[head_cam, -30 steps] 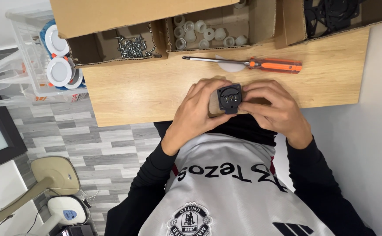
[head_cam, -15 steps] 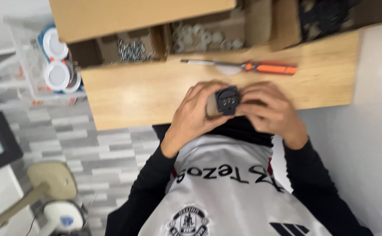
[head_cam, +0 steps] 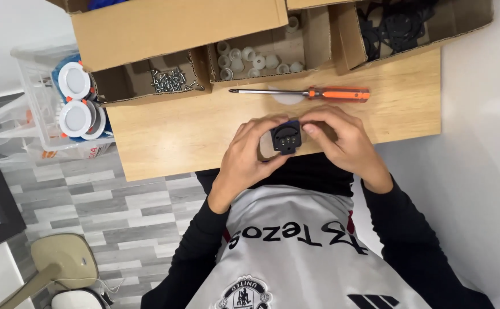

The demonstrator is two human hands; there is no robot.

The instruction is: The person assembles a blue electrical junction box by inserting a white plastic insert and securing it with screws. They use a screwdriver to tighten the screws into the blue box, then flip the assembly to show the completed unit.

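Both my hands hold one small black plastic part (head_cam: pixel 286 137) just above the near edge of the wooden table (head_cam: pixel 170 134). My left hand (head_cam: pixel 249 155) grips its left side with fingers curled around it. My right hand (head_cam: pixel 341 140) grips its right side, thumb pressed on the face. The part shows a round face with small holes. An orange-handled screwdriver (head_cam: pixel 301 92) lies flat on the table just beyond my hands, tip pointing left.
Cardboard boxes line the table's far edge: one with screws (head_cam: pixel 171 80), one with white round caps (head_cam: pixel 254 59), one with black parts (head_cam: pixel 396 23). A clear bin of round white lamps (head_cam: pixel 73 97) stands at the left. A beige chair (head_cam: pixel 61 263) sits on the grey floor.
The view has shifted slightly; my hands still hold the black part, now a little closer to the screwdriver. The screwdriver has not moved.
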